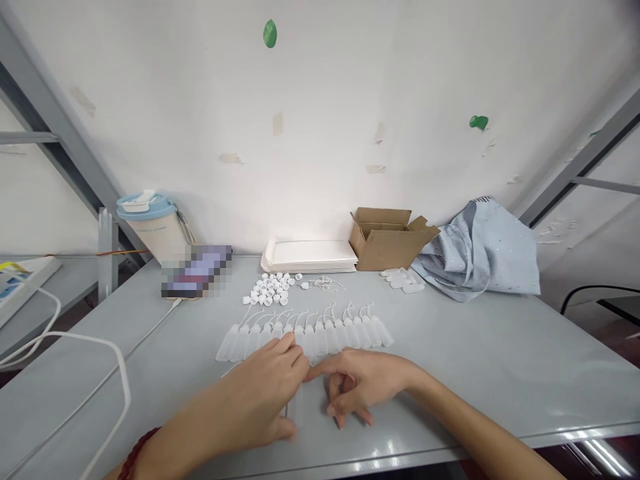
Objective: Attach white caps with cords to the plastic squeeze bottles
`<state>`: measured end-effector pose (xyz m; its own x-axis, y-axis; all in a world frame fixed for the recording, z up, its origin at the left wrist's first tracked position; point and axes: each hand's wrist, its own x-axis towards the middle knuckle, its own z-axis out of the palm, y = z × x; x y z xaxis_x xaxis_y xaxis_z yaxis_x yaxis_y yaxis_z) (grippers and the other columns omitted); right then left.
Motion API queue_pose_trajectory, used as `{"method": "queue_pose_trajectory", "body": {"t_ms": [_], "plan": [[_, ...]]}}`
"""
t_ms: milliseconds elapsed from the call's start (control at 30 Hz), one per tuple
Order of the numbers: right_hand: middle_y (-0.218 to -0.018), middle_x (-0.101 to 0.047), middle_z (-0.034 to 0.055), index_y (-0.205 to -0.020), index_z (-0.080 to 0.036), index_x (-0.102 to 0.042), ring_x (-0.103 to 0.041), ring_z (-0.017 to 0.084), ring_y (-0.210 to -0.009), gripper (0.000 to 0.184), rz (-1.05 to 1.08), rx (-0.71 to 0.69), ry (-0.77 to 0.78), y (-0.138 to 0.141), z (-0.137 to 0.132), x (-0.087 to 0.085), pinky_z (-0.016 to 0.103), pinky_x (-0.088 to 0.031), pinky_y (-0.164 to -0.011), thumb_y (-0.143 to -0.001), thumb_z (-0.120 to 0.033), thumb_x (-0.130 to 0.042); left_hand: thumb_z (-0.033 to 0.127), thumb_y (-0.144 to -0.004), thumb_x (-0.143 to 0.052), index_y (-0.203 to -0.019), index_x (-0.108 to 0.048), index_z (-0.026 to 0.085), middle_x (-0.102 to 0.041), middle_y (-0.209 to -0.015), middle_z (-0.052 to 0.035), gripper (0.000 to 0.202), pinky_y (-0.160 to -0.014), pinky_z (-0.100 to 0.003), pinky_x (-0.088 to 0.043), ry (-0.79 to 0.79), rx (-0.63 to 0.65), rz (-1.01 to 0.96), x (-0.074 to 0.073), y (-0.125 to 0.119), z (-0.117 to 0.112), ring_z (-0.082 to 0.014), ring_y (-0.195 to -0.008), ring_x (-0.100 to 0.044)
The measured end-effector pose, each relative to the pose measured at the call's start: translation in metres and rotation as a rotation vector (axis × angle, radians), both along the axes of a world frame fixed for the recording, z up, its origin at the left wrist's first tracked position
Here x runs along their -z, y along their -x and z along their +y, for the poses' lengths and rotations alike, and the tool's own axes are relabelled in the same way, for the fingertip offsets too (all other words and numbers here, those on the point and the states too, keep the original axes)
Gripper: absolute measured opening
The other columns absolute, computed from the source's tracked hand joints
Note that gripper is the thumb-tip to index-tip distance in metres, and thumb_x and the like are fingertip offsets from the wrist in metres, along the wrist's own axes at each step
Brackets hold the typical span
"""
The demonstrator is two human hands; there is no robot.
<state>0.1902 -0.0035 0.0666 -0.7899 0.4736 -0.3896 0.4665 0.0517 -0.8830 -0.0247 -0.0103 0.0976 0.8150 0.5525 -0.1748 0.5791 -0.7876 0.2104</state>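
A row of several small translucent plastic bottles (320, 331) with thin looped tethers lies on the grey table (500, 360). Behind them sits a heap of small white caps (270, 288) and some loose tether strings (324, 283). My left hand (260, 393) rests on the table just in front of the row, fingers curled, its thumb by a clear bottle (299, 407) lying flat between the hands. My right hand (357, 383) lies beside it, forefinger stretched left to touch the left hand's fingertips, the other fingers curled under.
At the back stand a stack of white bags (309, 255), an open cardboard box (387, 237), a few more bottles (403, 279), a blue cloth (480, 253), a lidded cup (153, 227) and a phone (197, 270). White cables (100, 347) cross the left side.
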Motion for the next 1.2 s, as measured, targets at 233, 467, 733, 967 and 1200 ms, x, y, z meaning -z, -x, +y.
{"method": "queue_pose_trajectory", "body": {"t_ms": [233,467,733,967,1200], "plan": [[-0.068,-0.063,-0.0034,-0.137,-0.019,-0.040,-0.049,0.002,-0.037,0.059,0.000,-0.004,0.010,0.001,0.000,0.001,0.015,-0.038,-0.047,-0.081,-0.016,-0.058,0.027,-0.063,-0.079,-0.085,-0.058,0.015,-0.057,-0.090,-0.0057,0.033,-0.072,-0.034,-0.040,-0.020,0.003,0.022,0.001,-0.001,-0.002,-0.0265,-0.089,-0.049],[-0.067,-0.061,-0.0044,-0.134,-0.017,-0.042,-0.048,0.002,-0.035,0.055,0.027,-0.017,0.042,0.002,0.000,0.003,0.014,-0.038,-0.043,-0.081,-0.016,-0.057,0.033,-0.064,-0.078,-0.086,-0.058,0.015,-0.057,-0.090,-0.0064,0.034,-0.073,-0.035,-0.039,-0.046,0.019,0.036,0.003,0.000,-0.005,-0.0268,-0.088,-0.049],[-0.063,-0.060,-0.0058,-0.122,-0.014,-0.052,-0.048,0.001,-0.034,0.044,0.044,-0.002,0.071,0.004,-0.001,0.004,0.014,-0.040,-0.044,-0.079,-0.012,-0.057,0.063,-0.074,-0.057,-0.084,-0.057,0.016,-0.055,-0.086,-0.0048,0.047,-0.071,-0.034,-0.038,-0.013,0.056,-0.165,-0.005,-0.005,0.004,-0.0224,-0.081,-0.048],[-0.063,-0.062,-0.0044,-0.116,-0.013,-0.057,-0.050,0.003,-0.034,0.037,0.091,0.072,0.121,-0.004,0.004,0.001,0.014,-0.039,-0.040,-0.078,-0.017,-0.059,0.034,-0.092,-0.045,-0.090,-0.055,0.016,-0.058,-0.090,-0.0057,0.020,-0.074,-0.033,-0.040,-0.105,-0.056,-0.364,0.009,-0.008,0.026,-0.0208,-0.086,-0.049],[-0.059,-0.062,-0.0023,-0.094,-0.012,-0.062,-0.048,0.005,-0.034,0.023,0.124,0.411,-0.070,-0.036,0.024,-0.010,0.016,-0.033,-0.035,-0.079,-0.029,-0.056,0.017,-0.090,-0.038,-0.089,-0.057,0.014,-0.060,-0.091,-0.0079,0.019,-0.077,-0.034,-0.044,-0.232,-0.120,-0.359,0.015,-0.037,0.083,-0.0213,-0.090,-0.052]]}}
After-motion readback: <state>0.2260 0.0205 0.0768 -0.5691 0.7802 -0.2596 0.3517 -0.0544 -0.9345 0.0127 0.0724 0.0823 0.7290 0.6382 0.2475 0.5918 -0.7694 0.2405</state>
